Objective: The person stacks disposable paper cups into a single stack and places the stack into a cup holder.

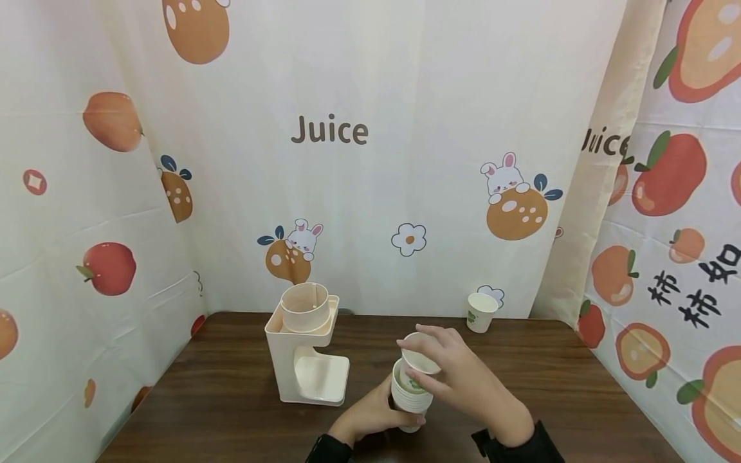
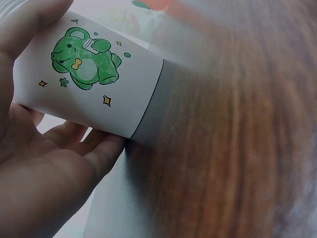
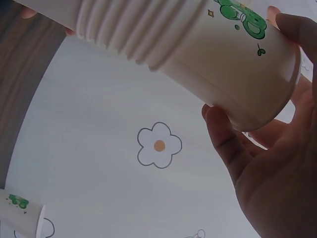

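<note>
Nested white paper cups (image 1: 412,401) form a stack in front of me, held by my left hand (image 1: 370,411) around its lower part. In the left wrist view the bottom cup (image 2: 89,74) shows a green bear print, with thumb and fingers on either side of it. My right hand (image 1: 457,370) grips the top cup (image 3: 223,74) near its rim, thumb and fingers on opposite sides. That cup stands well out of the stack, its lower end still inside the ribbed rims (image 3: 129,29). The stack looks slightly tilted in the head view.
A beige stand (image 1: 283,366) with a round cylinder (image 1: 305,312) on top and a flat base plate (image 1: 330,378) is left of my hands. One paper cup (image 1: 480,315) stands upright at the back right of the brown wooden table (image 1: 220,386). Printed curtains (image 1: 376,193) enclose the table.
</note>
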A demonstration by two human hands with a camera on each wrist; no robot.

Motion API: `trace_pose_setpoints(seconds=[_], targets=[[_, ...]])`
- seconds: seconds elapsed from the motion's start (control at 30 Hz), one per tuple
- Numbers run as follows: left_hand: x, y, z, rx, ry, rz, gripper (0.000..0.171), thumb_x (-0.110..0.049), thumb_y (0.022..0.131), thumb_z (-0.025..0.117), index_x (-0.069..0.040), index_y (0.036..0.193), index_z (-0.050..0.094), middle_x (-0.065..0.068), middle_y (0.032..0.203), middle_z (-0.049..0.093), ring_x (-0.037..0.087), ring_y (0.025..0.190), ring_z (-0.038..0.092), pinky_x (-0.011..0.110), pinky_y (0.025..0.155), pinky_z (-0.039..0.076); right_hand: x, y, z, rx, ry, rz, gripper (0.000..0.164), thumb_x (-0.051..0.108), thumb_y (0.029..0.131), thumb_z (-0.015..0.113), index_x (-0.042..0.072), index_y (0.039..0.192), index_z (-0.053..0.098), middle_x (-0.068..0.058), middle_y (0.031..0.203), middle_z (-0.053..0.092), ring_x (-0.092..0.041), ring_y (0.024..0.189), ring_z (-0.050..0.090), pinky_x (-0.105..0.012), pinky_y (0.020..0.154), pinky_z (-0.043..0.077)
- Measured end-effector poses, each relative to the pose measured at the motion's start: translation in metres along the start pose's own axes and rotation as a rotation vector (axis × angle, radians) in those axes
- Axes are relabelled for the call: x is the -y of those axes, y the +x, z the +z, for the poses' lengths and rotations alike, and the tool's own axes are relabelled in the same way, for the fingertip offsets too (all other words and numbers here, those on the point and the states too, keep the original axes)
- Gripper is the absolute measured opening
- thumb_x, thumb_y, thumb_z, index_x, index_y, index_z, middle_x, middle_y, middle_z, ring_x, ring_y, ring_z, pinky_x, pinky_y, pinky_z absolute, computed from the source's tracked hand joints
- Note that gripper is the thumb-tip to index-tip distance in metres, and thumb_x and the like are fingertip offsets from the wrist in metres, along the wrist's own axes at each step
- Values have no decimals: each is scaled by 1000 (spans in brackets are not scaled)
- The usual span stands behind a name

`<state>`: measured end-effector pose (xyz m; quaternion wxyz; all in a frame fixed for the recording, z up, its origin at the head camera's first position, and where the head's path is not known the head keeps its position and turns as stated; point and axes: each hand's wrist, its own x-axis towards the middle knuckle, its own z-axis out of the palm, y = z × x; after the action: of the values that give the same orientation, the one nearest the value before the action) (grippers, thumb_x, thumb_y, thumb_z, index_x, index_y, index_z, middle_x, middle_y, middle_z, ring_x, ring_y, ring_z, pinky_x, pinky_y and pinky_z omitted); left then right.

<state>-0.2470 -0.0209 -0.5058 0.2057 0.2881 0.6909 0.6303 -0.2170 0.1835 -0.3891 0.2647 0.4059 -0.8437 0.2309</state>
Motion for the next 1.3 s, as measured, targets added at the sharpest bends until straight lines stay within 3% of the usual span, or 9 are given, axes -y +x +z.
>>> trace_pose_setpoints(seconds=[0.57, 0.9, 1.3], targets=[[0, -2, 1, -3, -1, 4, 81, -20, 86, 80, -24, 151, 32, -4, 129, 57, 17, 114, 58, 36, 96, 44, -4, -10, 23, 83, -18, -33, 41, 34, 93, 74, 34, 132, 62, 1, 130, 58, -25, 122, 54, -43, 86, 53], [-1, -3, 2, -5, 4, 1, 90, -20, 86, 81, -25, 156, 25, 2, 139, 53, 15, 117, 56, 39, 100, 41, -4, -13, 23, 179, 35, 25, 39, 40, 97, 68, 34, 135, 61, -2, 138, 54, -26, 126, 52, -44, 86, 53], [0, -3, 1, -6, 2, -16, 88, -21, 86, 81, -21, 155, 26, 5, 137, 54, 15, 116, 57, 38, 98, 44, -1, -15, 23, 217, 70, 72, 39, 40, 98, 66, 38, 136, 58, 1, 139, 53, -24, 128, 49, -42, 87, 52]])
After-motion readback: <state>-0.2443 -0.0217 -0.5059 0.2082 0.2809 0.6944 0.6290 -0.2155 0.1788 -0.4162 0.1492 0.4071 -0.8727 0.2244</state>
